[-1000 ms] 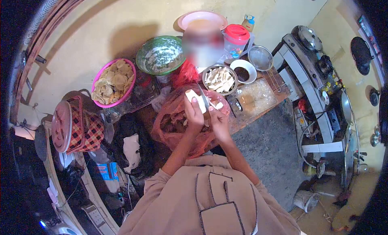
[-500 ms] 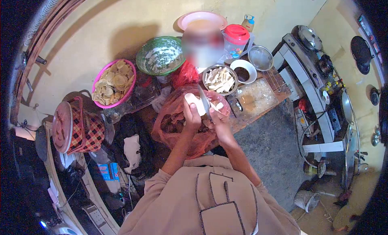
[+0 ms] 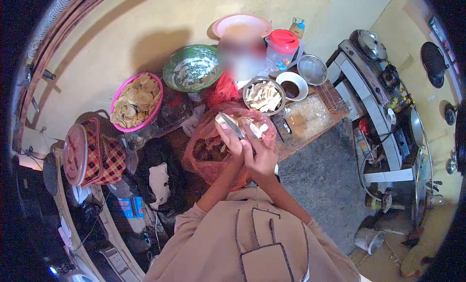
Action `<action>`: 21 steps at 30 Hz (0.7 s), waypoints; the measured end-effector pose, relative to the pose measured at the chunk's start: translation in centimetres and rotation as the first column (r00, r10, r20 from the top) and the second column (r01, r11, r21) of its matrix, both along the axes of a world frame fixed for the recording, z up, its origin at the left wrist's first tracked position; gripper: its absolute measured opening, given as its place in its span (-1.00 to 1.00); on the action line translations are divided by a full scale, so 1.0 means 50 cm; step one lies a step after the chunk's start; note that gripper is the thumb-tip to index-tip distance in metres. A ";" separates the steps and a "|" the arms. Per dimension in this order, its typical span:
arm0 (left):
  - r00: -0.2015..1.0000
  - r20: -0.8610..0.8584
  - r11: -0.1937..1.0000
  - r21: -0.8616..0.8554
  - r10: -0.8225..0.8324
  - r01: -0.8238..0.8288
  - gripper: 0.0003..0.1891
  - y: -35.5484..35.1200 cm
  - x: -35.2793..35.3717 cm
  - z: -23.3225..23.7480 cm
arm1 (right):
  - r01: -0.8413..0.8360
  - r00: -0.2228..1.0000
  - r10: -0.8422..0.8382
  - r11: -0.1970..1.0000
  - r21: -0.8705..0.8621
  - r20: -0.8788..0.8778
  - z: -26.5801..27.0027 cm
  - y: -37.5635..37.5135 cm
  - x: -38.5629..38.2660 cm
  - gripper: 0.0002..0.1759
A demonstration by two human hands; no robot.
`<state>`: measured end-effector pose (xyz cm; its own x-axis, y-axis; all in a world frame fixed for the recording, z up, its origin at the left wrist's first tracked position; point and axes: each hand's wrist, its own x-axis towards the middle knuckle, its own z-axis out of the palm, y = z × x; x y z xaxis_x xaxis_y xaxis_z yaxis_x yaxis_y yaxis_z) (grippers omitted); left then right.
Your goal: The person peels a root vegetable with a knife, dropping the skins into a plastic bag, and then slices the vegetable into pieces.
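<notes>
My left hand (image 3: 230, 139) is closed around a pale peeled piece (image 3: 222, 120), above an open red plastic bag (image 3: 204, 153). In my right hand (image 3: 258, 156) is a knife (image 3: 232, 125), its blade slanting up to the left across the pale piece. The two hands are close together, and the knife's handle is hidden by my fingers. White pieces (image 3: 257, 129) lie at the bag's back right side. Just behind the bag, a metal bowl (image 3: 246, 98) holds pale cut strips (image 3: 264, 95).
A pink basket (image 3: 116, 95) of thin slices and a green bowl (image 3: 172, 71) stand at the back left. Beside the metal bowl are a white bowl of dark liquid (image 3: 292, 86), a sieve (image 3: 312, 69) and a board (image 3: 310, 117). A stove (image 3: 359, 59) stands right.
The knife has swung from upright to a leftward slant over the pale piece. My right hand has moved left and down toward my left hand, and the pale piece is now more hidden.
</notes>
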<state>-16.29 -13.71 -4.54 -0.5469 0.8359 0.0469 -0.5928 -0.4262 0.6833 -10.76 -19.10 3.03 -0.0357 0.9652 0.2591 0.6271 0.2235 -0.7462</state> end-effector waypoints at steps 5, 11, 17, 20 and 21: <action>0.881 -0.429 0.979 0.121 0.201 -0.164 -0.50 -0.004 -0.020 0.005 | 0.035 0.989 -0.028 0.998 0.046 -0.147 -0.028 -0.006 -0.016 -0.72; 0.778 -0.599 0.980 0.164 0.191 -0.114 -0.49 0.015 -0.072 -0.004 | -0.113 0.756 -0.055 0.971 -0.213 -0.652 -0.079 0.001 -0.030 -0.69; 0.755 -0.631 0.982 0.156 0.181 -0.105 -0.44 0.010 -0.081 0.019 | -0.246 0.682 0.066 0.959 -0.143 -0.728 -0.093 0.009 -0.018 -0.69; 0.743 -0.652 0.988 0.135 0.150 -0.082 -0.41 0.009 -0.081 0.012 | -0.232 0.757 0.140 0.971 -0.063 -0.639 -0.087 0.004 -0.013 -0.69; 0.742 -0.649 0.985 0.145 0.169 -0.098 -0.41 0.009 -0.080 0.014 | -0.216 0.768 0.118 0.973 -0.081 -0.629 -0.073 0.001 -0.015 -0.68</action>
<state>-20.31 -13.25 -3.85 -0.4561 0.7286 0.5111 0.0556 -0.5498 0.8334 -11.50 -19.08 -0.63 -0.0802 0.9863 0.1444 -0.0159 0.1436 -0.9895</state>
